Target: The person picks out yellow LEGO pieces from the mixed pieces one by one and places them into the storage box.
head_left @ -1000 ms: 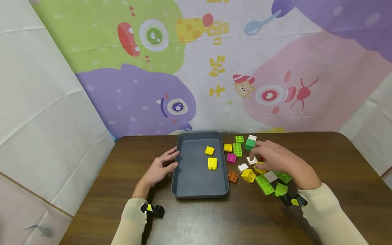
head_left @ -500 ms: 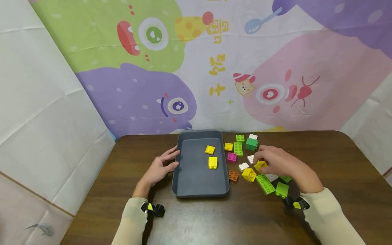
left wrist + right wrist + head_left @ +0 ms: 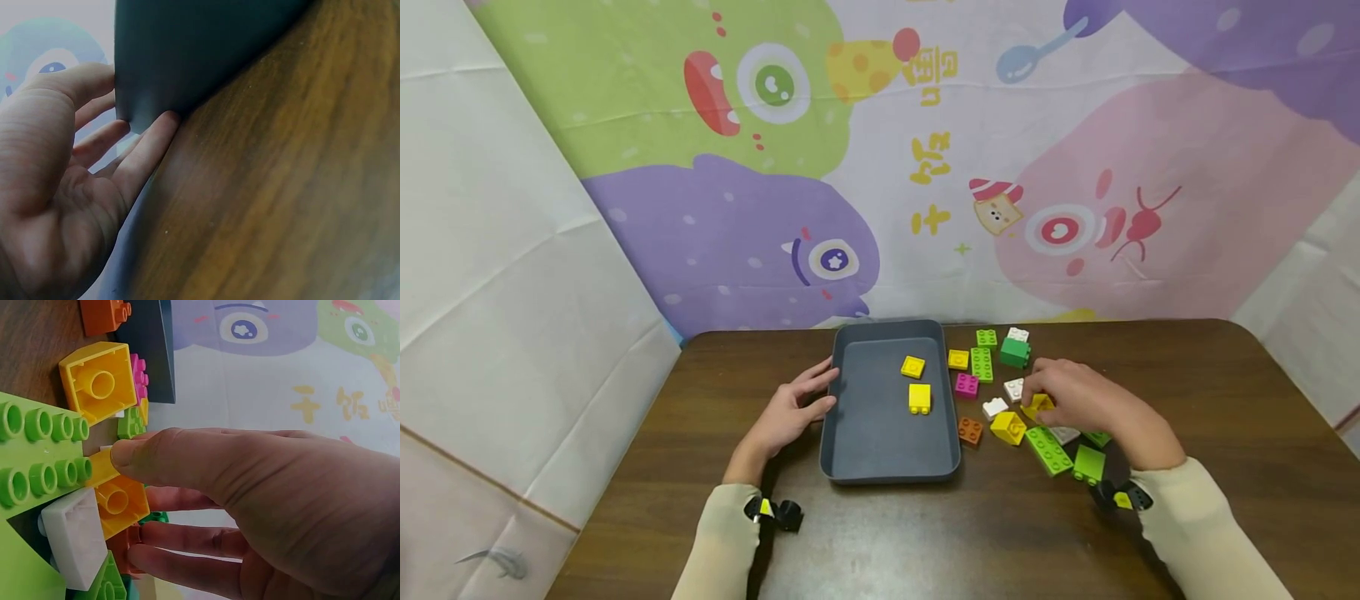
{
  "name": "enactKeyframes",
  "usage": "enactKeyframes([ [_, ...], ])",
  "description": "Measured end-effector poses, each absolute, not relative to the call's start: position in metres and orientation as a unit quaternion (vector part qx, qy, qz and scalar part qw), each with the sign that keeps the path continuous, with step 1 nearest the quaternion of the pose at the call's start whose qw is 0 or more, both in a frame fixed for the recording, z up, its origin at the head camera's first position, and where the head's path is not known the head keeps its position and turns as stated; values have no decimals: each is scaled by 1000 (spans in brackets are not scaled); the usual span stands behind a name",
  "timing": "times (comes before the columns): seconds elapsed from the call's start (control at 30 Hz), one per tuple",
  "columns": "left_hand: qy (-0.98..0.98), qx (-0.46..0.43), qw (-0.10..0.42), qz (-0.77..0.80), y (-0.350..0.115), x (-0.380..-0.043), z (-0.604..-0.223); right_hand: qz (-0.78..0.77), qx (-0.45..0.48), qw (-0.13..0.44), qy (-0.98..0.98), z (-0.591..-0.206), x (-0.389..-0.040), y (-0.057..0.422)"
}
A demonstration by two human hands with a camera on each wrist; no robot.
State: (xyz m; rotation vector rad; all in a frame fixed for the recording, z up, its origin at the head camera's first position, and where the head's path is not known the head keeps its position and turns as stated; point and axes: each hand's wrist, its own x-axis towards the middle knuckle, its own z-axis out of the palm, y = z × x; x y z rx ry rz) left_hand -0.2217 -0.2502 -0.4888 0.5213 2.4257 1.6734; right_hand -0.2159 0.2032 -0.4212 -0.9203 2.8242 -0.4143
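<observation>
My left hand [image 3: 792,410] rests its fairly straight fingers against the left wall of a dark grey tray [image 3: 865,450]; the left wrist view shows the fingertips at the tray's outer side. Two yellow toy building bricks, one flat [image 3: 913,367] and one taller [image 3: 920,398], lie inside the tray. To the right, my right hand [image 3: 1078,402] is low over a loose group of bricks. Its thumb and index finger pinch a yellow brick [image 3: 119,503], hollow side showing in the right wrist view. The other fingers are beside a red-brown brick [image 3: 128,540], partly hidden.
Around the right hand lie a long lime brick [image 3: 1049,451], another yellow brick [image 3: 1008,428], a white brick [image 3: 995,408], a magenta brick [image 3: 967,385], an orange-brown brick [image 3: 970,431] and a dark green brick [image 3: 1015,352]. A printed cloth [image 3: 925,275] hangs behind the table.
My right hand has come down and slightly nearer to me, from beside the white and dark green bricks onto the yellow brick. The left hand and the tray have stayed put.
</observation>
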Motion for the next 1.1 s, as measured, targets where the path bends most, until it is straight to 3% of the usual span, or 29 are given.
enactKeyframes([
  [0.8,813,177,70,550,-251,-223,-492,-137,-323,63,934,-428,-216,196],
  [1.1,813,181,66,549,-251,-223,-493,-120,-306,92,940,-428,-216,189],
])
